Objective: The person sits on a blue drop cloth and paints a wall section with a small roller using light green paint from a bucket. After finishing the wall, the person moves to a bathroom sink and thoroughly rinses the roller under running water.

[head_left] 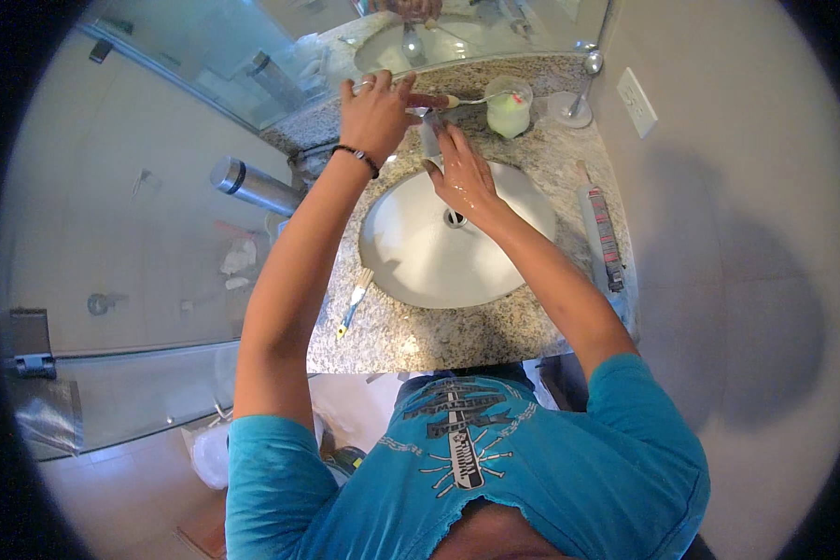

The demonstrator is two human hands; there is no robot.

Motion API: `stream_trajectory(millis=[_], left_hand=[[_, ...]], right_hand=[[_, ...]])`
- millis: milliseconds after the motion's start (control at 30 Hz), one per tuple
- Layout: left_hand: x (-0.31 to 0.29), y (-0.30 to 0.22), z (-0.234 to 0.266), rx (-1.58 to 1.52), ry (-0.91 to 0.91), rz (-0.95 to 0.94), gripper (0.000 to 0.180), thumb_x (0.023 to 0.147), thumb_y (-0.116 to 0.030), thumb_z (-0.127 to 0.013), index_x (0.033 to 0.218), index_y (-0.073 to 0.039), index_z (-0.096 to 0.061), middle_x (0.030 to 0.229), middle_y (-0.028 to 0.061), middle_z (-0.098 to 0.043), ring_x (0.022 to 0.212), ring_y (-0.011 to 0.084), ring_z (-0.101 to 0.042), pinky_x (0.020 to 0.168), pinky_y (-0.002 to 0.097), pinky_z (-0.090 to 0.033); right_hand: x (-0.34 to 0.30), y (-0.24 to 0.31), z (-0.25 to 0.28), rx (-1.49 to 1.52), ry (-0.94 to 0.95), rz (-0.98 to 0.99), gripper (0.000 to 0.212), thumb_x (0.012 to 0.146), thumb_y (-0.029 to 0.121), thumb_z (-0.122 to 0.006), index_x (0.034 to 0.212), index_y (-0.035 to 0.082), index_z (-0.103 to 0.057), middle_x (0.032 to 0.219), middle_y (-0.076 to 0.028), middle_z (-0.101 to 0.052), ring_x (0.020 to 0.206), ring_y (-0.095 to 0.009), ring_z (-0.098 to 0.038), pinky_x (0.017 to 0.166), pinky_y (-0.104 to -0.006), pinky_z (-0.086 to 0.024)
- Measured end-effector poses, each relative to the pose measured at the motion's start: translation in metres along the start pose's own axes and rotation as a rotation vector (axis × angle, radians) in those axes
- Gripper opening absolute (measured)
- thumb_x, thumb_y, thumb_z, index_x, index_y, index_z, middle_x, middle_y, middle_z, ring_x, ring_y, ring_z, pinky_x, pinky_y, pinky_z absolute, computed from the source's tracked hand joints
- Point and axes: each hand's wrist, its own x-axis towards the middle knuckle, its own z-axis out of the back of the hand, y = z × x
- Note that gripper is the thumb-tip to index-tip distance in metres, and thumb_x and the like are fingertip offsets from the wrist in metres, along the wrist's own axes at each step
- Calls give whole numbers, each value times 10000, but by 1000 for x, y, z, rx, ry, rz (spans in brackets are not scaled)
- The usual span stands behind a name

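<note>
My left hand (375, 117), with a dark bracelet at the wrist, is over the back of the sink by the metal faucet (429, 140). Its fingers are spread; whether they touch the faucet is unclear. Just right of those fingers lies a tool with a reddish-brown handle (431, 100), its thin shaft reaching to a clear cup of pale green contents (508, 114). Wet and specked with white, my right hand (465, 175) stretches its fingers toward the spout, above the oval white sink basin (411, 266). No held object shows in it.
A paintbrush (356, 301) lies on the granite counter (429, 341), left of the basin. Along the right edge is a long sealant-like tube (603, 233). A steel cylinder (257, 185) stands to the left; a mirror (327, 47) backs the counter.
</note>
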Motion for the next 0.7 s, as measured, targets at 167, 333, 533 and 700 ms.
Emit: stream_trajectory(millis=[167,333,533,700], left_hand=[[-75,29,22,-130,-182,199,514,929,-359,-746,1405,-191,-651,1243,79,-670,1184,282,-614,1048,523,-393],[-195,31,35,-233,-102,367,483,948,-267,-742,1409,-162,-644,1220,97,-673,1175,298,-612,1056,503,-397],[-357,-12,60,-257,27,756,441,976,-229,-727,1404,-147,-656,1230,131,-675,1148,304,-627,1055,492,-396],[-485,-80,95,-207,31,1116,335,988,-209,-716,1299,-87,-701,1156,135,-694,1091,298,-644,1013,449,-419]], right_hand=[[18,15,-8,-56,-141,118,689,950,230,-708,1538,-1,-433,1568,-174,-438,1326,-426,-526,1108,-505,-459],[24,3,-13,-178,-124,181,629,955,252,-688,1517,43,-496,1566,-107,-465,1219,-348,-560,1053,-470,-462],[-7,-28,-33,-326,-38,191,734,906,224,-702,1585,131,-440,1627,-42,-436,1234,-334,-568,1065,-492,-448],[-15,-17,0,-171,-132,472,521,895,164,-719,1403,79,-643,1380,-136,-669,1244,-341,-624,1068,-508,-458]])
